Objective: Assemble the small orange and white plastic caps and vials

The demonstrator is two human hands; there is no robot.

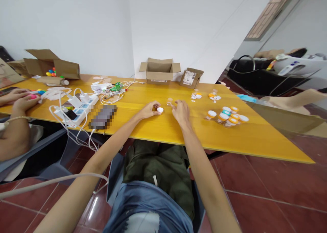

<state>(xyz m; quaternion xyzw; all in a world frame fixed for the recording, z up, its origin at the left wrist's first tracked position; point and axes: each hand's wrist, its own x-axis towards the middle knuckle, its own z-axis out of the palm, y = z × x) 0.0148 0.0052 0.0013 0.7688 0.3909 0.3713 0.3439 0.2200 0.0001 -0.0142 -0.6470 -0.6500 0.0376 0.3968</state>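
My left hand (151, 109) is closed, with a small round white cap (160, 110) pinched between thumb and fingers just above the table. Facing it from the right, my right hand (182, 111) has its fingertips drawn together at a small see-through piece with a pale ring-shaped rim (169, 104). That piece is too faint to name exactly. A short gap separates the two hands. Off to the right stands a group of small clear jars with orange, white and teal lids (232, 116), and one similar jar (211, 114) sits apart from them.
Loose white and orange lids (196, 96) lie farther back. An open cardboard box (159, 71) and a smaller carton (191, 78) stand by the wall. At left are a power strip (84, 110) with cables, a blurred-out dark device (103, 117), and a co-worker's hands (22, 98) on a pink object.
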